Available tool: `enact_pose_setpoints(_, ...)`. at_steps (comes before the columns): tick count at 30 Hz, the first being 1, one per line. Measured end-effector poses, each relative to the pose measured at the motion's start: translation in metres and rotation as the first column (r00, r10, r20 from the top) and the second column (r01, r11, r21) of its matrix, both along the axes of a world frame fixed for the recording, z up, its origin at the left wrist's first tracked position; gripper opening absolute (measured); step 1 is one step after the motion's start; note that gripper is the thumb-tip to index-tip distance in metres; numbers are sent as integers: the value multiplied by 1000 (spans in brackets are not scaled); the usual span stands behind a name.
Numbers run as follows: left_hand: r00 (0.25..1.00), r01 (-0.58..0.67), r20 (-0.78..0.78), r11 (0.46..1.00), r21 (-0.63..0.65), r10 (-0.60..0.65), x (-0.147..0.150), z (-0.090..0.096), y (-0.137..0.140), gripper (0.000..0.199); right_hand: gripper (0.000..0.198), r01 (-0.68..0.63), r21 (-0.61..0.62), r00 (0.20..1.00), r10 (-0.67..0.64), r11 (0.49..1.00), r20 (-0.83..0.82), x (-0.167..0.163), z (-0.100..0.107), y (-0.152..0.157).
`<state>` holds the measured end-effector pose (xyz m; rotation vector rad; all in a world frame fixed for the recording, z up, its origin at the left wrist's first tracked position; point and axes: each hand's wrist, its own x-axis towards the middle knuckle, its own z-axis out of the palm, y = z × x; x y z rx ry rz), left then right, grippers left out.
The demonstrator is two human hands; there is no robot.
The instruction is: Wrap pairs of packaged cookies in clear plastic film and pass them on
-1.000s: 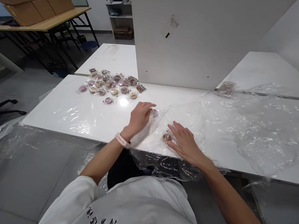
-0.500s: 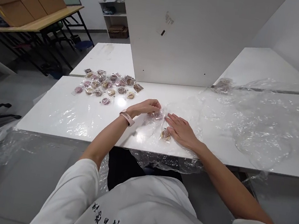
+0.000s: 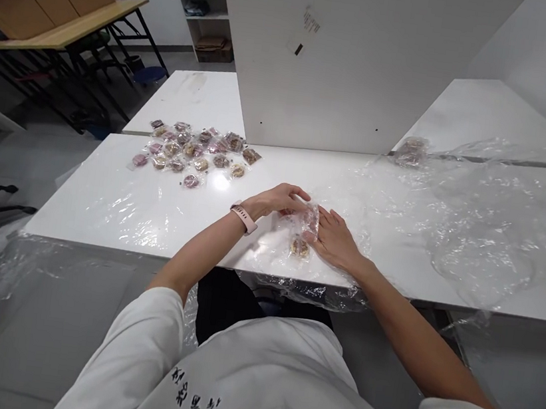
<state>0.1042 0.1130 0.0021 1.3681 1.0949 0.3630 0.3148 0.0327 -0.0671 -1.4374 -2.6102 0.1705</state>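
A clear plastic bag point(image 3: 273, 239) lies flat on the white table in front of me, with small wrapped cookies point(image 3: 299, 246) in its near part. My left hand point(image 3: 281, 201), a pink watch band at its wrist, reaches over the bag's far part with fingers stretched out. Pinkish wrapped pieces show beneath and beside those fingers, partly hidden by them. My right hand point(image 3: 336, 240) rests flat along the bag's right side, its fingers extended. A shiny flap of plastic point(image 3: 311, 220) stands between the two hands, touching the right fingers.
Many individually wrapped cookies point(image 3: 189, 150) lie spread at the table's left back. Crumpled clear plastic film point(image 3: 485, 232) covers much of the right side. Another packed bag point(image 3: 411, 151) sits by the upright white panel point(image 3: 340, 72) behind the table.
My left hand has moved right and its fingers have straightened from a pinch. The plastic flap has shifted right onto my right fingers. My right hand stays nearly in place.
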Motion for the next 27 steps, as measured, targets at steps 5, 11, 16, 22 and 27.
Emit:
enact_pose_setpoints(5, 870, -462, 102, 869, -178, 483, -31, -11, 13, 8, 63, 15, -43, 1000, -15, 999, -2, 0, 1, -3)
enact_pose_setpoints(11, 551, -831, 392, 528, 175, 737, -82, 22, -13, 9, 62, 12, -108, 999, -17, 994, -51, -1, -1, 15)
enact_pose_setpoints(16, 951, -278, 250, 862, 425, 184, -49, 16, -77, 12, 62, -28, -138, 999, 22, 990, -43, -18, 0, 66)
enact_pose_setpoints(22, 970, 45, -204, 732, 680, 131, -26, -19, -104, 29, 62, -46, -196, 999, 44, 980, -14, -33, 23, 101)
enact_pose_setpoints(27, 941, 263, -337, 546, 795, 37, -79, -12, -143, 57, 58, -164, 28, 972, 167, 986, -164, -13, 57, 11)
